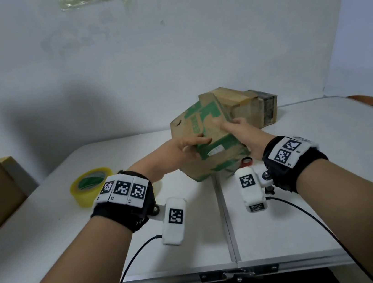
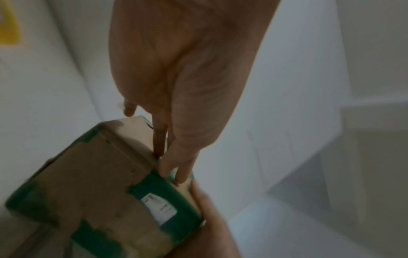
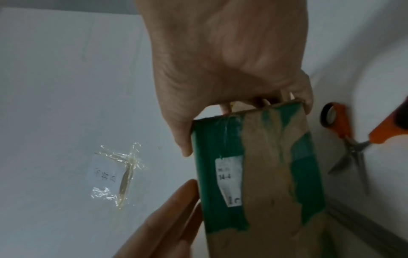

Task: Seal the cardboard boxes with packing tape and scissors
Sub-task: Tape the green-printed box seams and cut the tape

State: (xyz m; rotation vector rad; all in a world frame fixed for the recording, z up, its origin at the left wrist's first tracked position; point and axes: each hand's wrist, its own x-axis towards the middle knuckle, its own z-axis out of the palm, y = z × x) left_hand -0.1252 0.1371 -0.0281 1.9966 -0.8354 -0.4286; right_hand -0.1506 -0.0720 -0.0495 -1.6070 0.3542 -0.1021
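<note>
white folding bench [image 1: 310, 208] with a centre seam and a metal latch [image 1: 239, 273] at the near edge; crumpled clear film [image 3: 120, 174] stuck on the pale wall [image 1: 167, 48].

My white folding table [image 1: 288, 223] holds a yellow tape roll [image 1: 92, 186], orange scissors [image 3: 344, 137] and a taped brown box [image 1: 254, 105].

The green-printed cardboard box [image 1: 206, 138] is tipped up on a corner mid-tabletop, with a white label on its near face. A second, plain brown box [image 1: 247, 106] sits right behind it by the tabletop's back edge. The yellowish tape roll [image 1: 91, 186] lies flat toward the left edge, and orange-handled scissors [image 3: 346, 137] lie just right of the green box.
</note>
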